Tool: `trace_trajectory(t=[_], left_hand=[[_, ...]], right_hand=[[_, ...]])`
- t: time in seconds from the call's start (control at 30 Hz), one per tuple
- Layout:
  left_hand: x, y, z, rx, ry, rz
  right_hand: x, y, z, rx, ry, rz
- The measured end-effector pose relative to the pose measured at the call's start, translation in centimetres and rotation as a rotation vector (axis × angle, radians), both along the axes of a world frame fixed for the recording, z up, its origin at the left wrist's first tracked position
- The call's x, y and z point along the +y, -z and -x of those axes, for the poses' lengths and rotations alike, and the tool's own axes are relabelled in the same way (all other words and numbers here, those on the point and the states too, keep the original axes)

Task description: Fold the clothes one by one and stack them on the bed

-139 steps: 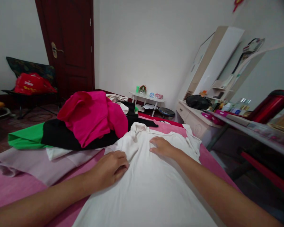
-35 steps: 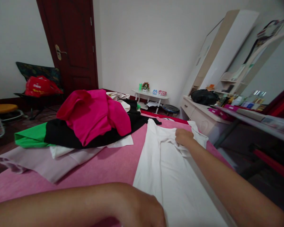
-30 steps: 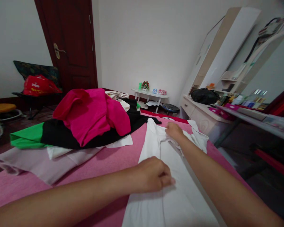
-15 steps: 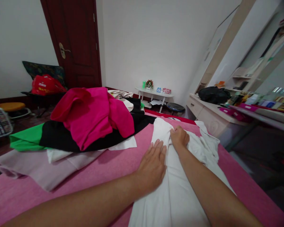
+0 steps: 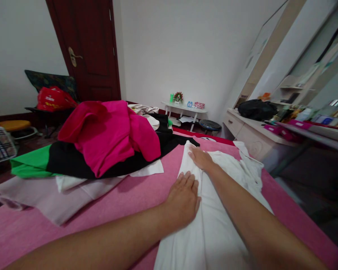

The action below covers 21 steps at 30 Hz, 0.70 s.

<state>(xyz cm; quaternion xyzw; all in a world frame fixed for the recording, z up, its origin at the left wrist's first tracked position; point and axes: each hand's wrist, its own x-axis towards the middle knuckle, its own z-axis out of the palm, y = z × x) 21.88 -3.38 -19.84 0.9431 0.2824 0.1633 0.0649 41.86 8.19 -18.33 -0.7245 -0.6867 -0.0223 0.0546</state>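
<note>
A white cloth garment [image 5: 219, 217], perhaps a shirt, lies along the pink bed cover, with a narrow strip folded over on its left side. My left hand [image 5: 184, 198] rests flat on that strip, fingers stretched out and pressed to the cloth. Farther up, my right hand [image 5: 202, 158] has its fingers curled around the fabric near the strip's far end. Its fingertips are partly hidden in the cloth. To the right of my right hand, the rest of the garment is spread with some wrinkles.
On the pink bed cover [image 5: 146, 198], a clothes pile at left holds a magenta garment [image 5: 115, 135], a black one [image 5: 70, 159] and a pale lilac one [image 5: 53, 202]. A cluttered dresser [image 5: 248, 138] stands at right. A low white table [image 5: 186, 107] is by the far wall.
My right hand has moved left with the cloth, laying the far end of the white garment inward into a narrower strip. My left hand stays flat in nearly the same place.
</note>
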Motion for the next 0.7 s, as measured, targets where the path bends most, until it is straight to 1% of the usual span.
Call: trace_trajectory(t=[0.07, 0.2, 0.27, 0.37, 0.43, 0.5, 0.57, 0.63, 0.7], left_hand=[[0.0, 0.1, 0.1, -0.002, 0.001, 0.018], [-0.2, 0.2, 0.3, -0.022, -0.016, 0.065], [-0.4, 0.1, 0.5, -0.030, -0.015, 0.085], [-0.5, -0.2, 0.7, -0.053, 0.003, 0.099], [-0.3, -0.3, 0.8, -0.107, 0.017, 0.118], [0.3, -0.1, 0.8, -0.212, 0.013, 0.175], [1.2, 0.2, 0.8, -0.338, -0.005, 0.246], [2.2, 0.5, 0.6, -0.436, -0.018, 0.296], [2.8, 0.8, 0.6, -0.483, -0.019, 0.324]], right_hand=[[0.6, 0.5, -0.8, 0.029, 0.082, 0.077], [1.0, 1.1, -1.2, 0.035, 0.201, 0.119], [0.5, 1.1, -0.9, 0.028, 0.227, 0.127], [-1.5, 1.0, -0.1, 0.014, 0.213, 0.137], [-3.5, 0.7, 0.5, 0.006, 0.180, 0.139], [-5.9, 0.3, 1.1, -0.009, 0.140, 0.119], [-8.7, -0.2, 1.7, -0.001, 0.057, 0.016], [-11.9, -0.8, 2.6, 0.077, -0.101, -0.130], [-15.6, -1.4, 3.7, 0.214, -0.322, -0.218]])
